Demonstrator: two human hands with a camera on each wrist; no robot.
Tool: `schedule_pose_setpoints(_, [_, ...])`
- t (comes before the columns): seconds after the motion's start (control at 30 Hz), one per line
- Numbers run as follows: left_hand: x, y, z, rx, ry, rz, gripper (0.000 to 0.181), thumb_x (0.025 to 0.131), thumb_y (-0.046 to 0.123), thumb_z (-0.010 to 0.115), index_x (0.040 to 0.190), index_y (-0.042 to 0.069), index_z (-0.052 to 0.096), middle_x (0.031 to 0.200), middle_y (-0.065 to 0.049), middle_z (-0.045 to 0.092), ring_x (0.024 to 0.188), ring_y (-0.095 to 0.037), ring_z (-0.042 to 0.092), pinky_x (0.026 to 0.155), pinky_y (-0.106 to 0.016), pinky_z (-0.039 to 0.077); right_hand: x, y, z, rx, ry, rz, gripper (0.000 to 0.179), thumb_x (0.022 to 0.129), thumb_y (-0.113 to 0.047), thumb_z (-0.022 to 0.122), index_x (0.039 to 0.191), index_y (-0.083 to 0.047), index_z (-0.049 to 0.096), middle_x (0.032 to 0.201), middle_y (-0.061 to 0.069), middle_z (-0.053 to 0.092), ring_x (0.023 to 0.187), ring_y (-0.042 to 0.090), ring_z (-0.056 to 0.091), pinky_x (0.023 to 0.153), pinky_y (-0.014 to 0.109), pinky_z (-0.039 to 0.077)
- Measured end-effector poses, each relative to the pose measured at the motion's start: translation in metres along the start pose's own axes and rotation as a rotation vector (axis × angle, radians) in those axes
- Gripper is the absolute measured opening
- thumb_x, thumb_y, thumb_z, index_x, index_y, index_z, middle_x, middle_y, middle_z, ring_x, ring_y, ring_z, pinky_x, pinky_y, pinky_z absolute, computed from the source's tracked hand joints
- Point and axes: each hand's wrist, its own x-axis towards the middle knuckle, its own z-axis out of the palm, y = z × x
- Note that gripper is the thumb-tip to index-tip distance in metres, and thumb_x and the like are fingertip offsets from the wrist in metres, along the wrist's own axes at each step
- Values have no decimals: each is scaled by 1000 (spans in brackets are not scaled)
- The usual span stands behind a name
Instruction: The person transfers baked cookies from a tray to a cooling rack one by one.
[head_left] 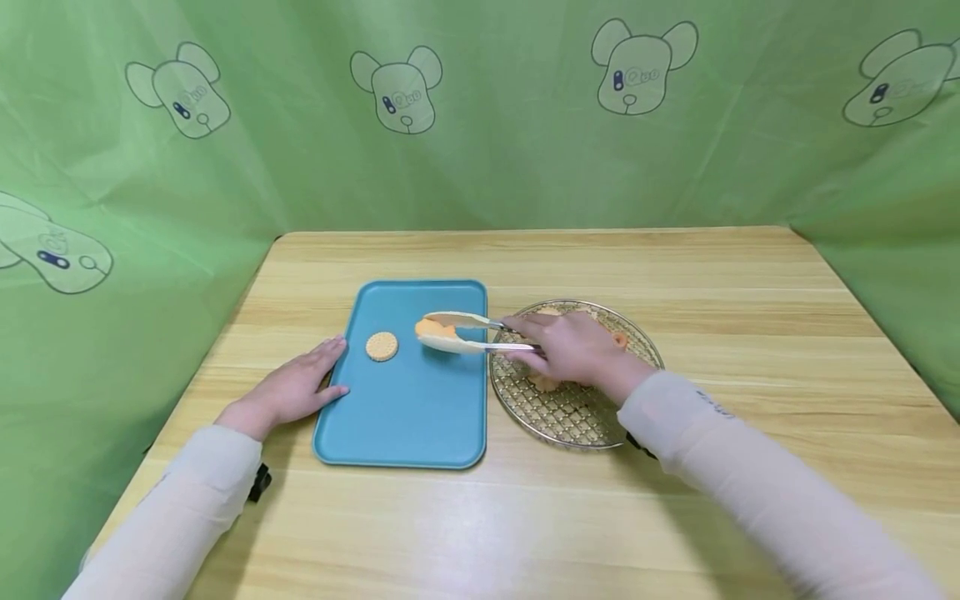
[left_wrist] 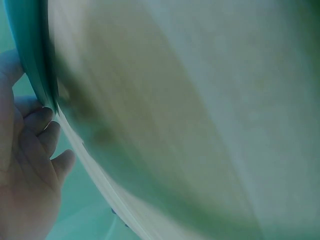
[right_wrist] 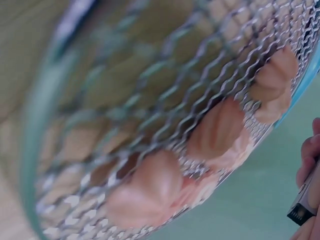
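My right hand (head_left: 573, 343) grips metal tongs (head_left: 517, 347) with pale tips. Between the tips, over the right half of a blue tray (head_left: 405, 417), is an orange piece (head_left: 435, 328); its exact shape is partly hidden. A round biscuit (head_left: 382, 346) lies on the tray's left part. At the tray's left edge rests my left hand (head_left: 296, 385), thumb on the rim. The left wrist view shows its relaxed fingers (left_wrist: 40, 122) against the tray's side. Below my right forearm is a round wire rack (head_left: 566, 421) carrying several biscuit-like pieces, among them a ridged one (right_wrist: 217, 129).
Everything stands on a light wooden table (head_left: 720, 283). A green curtain (head_left: 495, 167) with printed bear heads hangs behind and at the sides. The wire rack sits close to the tray's right edge.
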Motion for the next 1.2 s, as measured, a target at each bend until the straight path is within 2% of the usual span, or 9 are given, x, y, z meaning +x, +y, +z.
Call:
schedule_pose_setpoints(0.23, [0,-2,1,5,-2,0,75,97,35,55,150,-3,18,155,-20,17,141,-37,17,112,-51,19,-14,13,-3,-7,57,-61,59,91,-45,61,140,-14,49,109,10,67,74,26,66,61,42,55])
schedule_pose_setpoints(0.47, [0,-3,1,5,-2,0,75,98,35,54,150,-3,18,155,-20,16,141,-37,16,113,-51,18,-27,24,-4,-47,129,-139,59,88,-40,66,136,-10,53,98,10,67,64,25,64,54,40,53])
schedule_pose_setpoints(0.67, [0,-4,2,5,-1,7,75,97,36,54,150,-3,18,155,-21,17,140,-38,17,112,-52,19,-40,35,-5,-35,151,-171,58,89,-41,63,137,-10,53,109,16,67,74,31,67,72,49,55])
schedule_pose_setpoints(0.8, [1,-3,2,6,2,5,75,97,36,55,150,-3,18,155,-20,17,141,-37,17,112,-52,19,-47,44,-5,-38,187,-219,56,89,-40,62,134,-7,55,103,15,68,71,27,67,65,44,56])
schedule_pose_setpoints(0.9, [1,-3,2,5,4,5,75,97,36,55,150,-3,19,155,-20,17,141,-37,17,112,-51,19,-52,51,-6,-54,201,-246,55,89,-40,62,133,-7,56,97,14,68,62,24,63,56,41,55])
schedule_pose_setpoints(1.07, [1,-2,2,2,3,7,75,97,37,54,150,-3,19,155,-20,17,140,-38,17,112,-52,19,-61,62,-7,-67,205,-276,56,91,-42,60,134,-6,54,95,13,67,62,24,64,56,39,55])
schedule_pose_setpoints(1.2, [1,-3,2,3,1,6,75,97,37,54,150,-3,18,155,-21,17,140,-38,17,112,-52,19,-69,68,-10,-61,188,-262,56,92,-43,59,134,-7,54,102,17,68,64,28,66,60,43,57])
